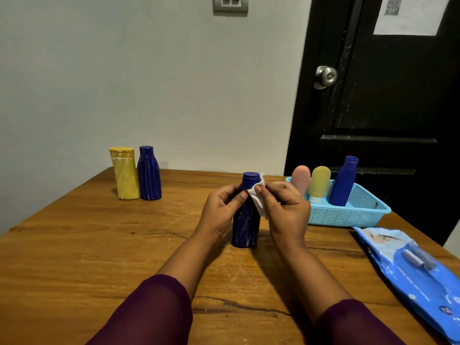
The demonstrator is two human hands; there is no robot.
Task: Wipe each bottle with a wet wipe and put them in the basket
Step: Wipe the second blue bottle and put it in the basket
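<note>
A dark blue bottle (245, 230) with white streaks stands upright on the wooden table (99, 245) in front of me. My left hand (220, 210) grips its neck from the left. My right hand (286, 207) presses a white wet wipe (257, 201) against the bottle's shoulder. Far left stand a streaked yellow bottle (125, 175) and a second streaked blue bottle (148, 174), side by side. The light blue basket (348, 215) at the right holds a pink tube (301, 179), a yellow tube (319, 183) and a clean blue bottle (344, 181).
A blue pack of wet wipes (418, 270) lies on the table at the right front. Behind the basket is a black door (385, 108) with a metal knob (326, 77). A grey wall rises behind the table's far edge.
</note>
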